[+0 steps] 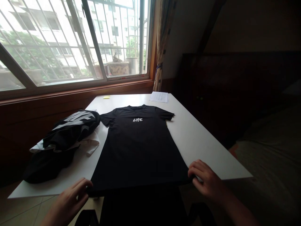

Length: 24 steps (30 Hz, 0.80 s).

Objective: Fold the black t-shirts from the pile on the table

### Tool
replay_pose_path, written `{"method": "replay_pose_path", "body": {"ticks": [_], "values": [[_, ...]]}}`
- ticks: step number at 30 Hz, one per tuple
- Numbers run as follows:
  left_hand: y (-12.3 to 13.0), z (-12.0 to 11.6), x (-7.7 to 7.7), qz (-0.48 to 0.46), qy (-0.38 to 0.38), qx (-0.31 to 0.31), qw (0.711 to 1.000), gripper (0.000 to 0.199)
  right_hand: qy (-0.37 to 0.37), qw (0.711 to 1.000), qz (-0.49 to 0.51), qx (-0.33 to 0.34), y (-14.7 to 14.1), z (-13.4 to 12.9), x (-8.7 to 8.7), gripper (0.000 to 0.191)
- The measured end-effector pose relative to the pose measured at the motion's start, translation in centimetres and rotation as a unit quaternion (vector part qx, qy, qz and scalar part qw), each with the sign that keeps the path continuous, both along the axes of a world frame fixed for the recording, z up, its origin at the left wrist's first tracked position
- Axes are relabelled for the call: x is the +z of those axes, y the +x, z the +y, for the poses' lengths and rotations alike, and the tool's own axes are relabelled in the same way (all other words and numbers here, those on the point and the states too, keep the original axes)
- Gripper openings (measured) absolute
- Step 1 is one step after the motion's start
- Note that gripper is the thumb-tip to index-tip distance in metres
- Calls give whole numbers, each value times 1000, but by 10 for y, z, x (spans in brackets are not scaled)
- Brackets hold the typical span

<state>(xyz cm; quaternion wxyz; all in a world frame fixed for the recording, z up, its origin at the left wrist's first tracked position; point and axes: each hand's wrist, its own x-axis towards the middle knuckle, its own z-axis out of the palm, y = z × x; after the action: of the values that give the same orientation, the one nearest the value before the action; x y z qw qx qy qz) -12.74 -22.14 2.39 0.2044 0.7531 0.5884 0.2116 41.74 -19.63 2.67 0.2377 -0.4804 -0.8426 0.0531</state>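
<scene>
A black T-shirt (138,147) lies spread flat on the white table (199,138), its collar toward the window and its hem at the near edge. Small white lettering on its chest appears upside down. My left hand (74,197) pinches the hem's left corner, and my right hand (204,179) grips the right corner. Both short sleeves are laid outward.
Left of the shirt sits a heap of black and white clothes (68,131). White papers (159,97) and a yellow slip (106,97) lie at the table's far side. Beyond are a barred window and a tied curtain (161,47).
</scene>
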Motion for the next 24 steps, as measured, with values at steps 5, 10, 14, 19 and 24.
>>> {"method": "replay_pose_path", "body": {"ticks": [5,10,14,19,24], "values": [[8,-2,14,-14,-85,-51,995,17,-73,997,-13,25,5,4,10,18],[10,9,26,-13,-96,-69,993,30,-57,998,8,13,8,27,10,16],[8,28,23,4,-22,-39,999,31,-19,1000,18,-12,0,55,5,19],[10,51,9,61,90,-5,994,31,-9,1000,3,-11,-19,81,-4,16],[10,61,-8,97,161,-37,981,37,-18,1000,-12,-8,-22,92,-9,9]]}}
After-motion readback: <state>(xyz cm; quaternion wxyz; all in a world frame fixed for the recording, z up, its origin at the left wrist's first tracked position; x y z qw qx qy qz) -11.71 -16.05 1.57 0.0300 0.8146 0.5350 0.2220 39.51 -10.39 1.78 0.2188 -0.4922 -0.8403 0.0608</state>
